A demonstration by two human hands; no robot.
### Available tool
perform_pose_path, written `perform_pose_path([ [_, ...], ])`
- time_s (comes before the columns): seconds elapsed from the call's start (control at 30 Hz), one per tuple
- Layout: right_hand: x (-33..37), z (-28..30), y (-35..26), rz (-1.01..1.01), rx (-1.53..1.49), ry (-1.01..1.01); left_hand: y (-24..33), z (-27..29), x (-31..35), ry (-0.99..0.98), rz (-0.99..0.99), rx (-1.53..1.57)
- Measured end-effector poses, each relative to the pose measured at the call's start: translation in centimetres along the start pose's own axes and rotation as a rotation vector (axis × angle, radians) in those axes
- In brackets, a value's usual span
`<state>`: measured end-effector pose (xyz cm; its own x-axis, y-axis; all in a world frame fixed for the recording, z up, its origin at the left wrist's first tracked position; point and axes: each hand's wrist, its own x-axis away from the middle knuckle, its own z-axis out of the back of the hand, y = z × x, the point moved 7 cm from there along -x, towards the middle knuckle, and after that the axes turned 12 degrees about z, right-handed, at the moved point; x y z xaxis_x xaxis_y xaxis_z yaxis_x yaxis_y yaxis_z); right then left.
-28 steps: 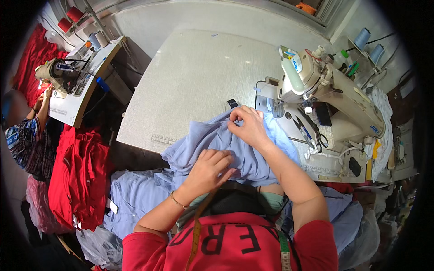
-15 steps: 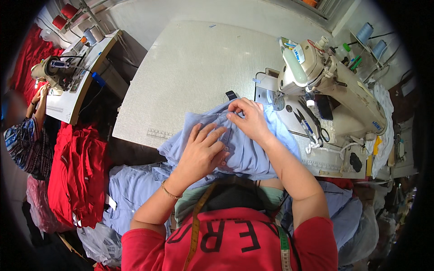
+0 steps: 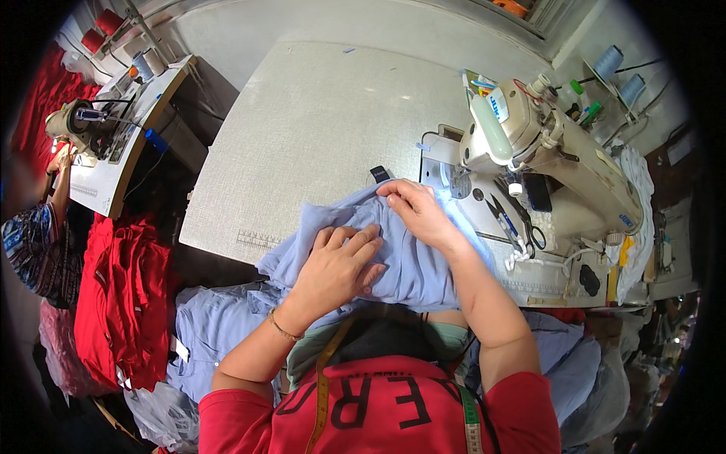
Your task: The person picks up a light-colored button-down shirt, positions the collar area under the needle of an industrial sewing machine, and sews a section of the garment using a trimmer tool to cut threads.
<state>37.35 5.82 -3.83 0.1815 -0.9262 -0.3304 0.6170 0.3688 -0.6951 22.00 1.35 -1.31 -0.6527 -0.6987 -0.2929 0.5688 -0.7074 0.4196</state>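
Now that the left hand [image 3: 338, 259] is spreading wider than a moment ago, a light-blue cloth garment [image 3: 408, 274] is lying beneath both.
Hands separate: left loosely spread; right hand [image 3: 414, 212] curling, pinch unclear. Garment overlapping pale-grey tabletop [image 3: 318, 121], beside cream metal sewing machine [image 3: 586, 170]. Translucent plastic bag [image 3: 165, 418], lower left: contents unclear.

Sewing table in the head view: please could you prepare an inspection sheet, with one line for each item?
Surface: pale table, with a small blue scrap near the far edge.
Job's things: light blue cloth, bunched at the near edge; sewing machine to its right.
Clutter: scissors beside the sewing machine; black tag just beyond the cloth.
Hands: left hand on the cloth, fingers slightly bent; right hand on its far part, grip unclear.
Cables: thin dark cable at the second sewing machine.
Surroundings: another person there; red cloth at left.
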Motion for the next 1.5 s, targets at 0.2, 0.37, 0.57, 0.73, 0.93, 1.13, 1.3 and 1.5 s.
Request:
perform_pose_path([
  [0.2,0.1,0.0,0.2,-0.018,-0.107,-0.094,0.0,0.1,0.1,-0.002,0.002,-0.004],
  [0.37,0.4,0.1,0.1,-0.049,-0.082,-0.078,0.0,0.0,0.0,-0.005,-0.001,0.011],
  [0.57,0.3,1.0,-2.3,-0.005,0.217,-0.085,-0.2,0.1,0.2,0.013,0.008,0.008],
  [0.73,0.3,0.9,-2.5,-0.019,0.202,-0.153,-0.1,0.1,0.2,0.008,0.006,0.007],
  [0.93,0.4,0.6,-0.5,-0.013,0.013,-0.006,0.1,0.1,0.0,-0.003,-0.012,0.010],
  [1.13,1.0,1.6,-1.4,-0.149,0.134,-0.058,-0.2,0.1,0.2,0.001,0.005,0.001],
  [1.3,0.9,1.6,-1.2,-0.059,0.009,-0.099,-0.1,0.1,0.2,0.000,-0.004,0.009],
  [1.5,0.2,1.7,-2.7,0.032,-0.075,-0.066,-0.2,0.1,0.3,0.007,-0.004,0.006],
])
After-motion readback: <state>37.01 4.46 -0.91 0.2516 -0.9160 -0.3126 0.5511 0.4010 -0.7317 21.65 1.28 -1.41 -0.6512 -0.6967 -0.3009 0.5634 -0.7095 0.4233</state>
